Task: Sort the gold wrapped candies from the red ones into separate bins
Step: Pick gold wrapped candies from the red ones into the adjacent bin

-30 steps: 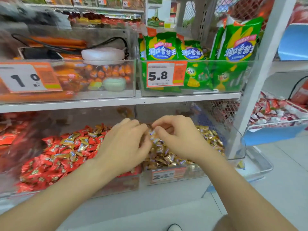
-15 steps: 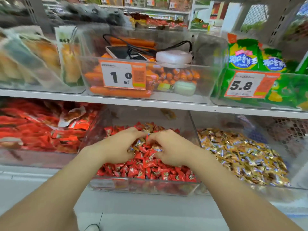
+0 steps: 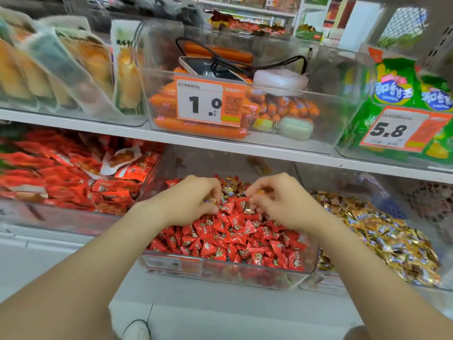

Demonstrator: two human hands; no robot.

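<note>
Step in hand: picking stray gold candies out of clear bin of red candies. L hand curled, fingertips pinching small gold-wrapped piece. R hand curled too, fingers closed near gold candy lying just under its fingertips; can't tell if gripped. More gold pieces at back of pile, btwn & beyond both hands. Next move prob: lift pinched pieces, carry right over bin wall, drop in gold candy bin alongside.

Two hands, two candy bins (clear).
</note>
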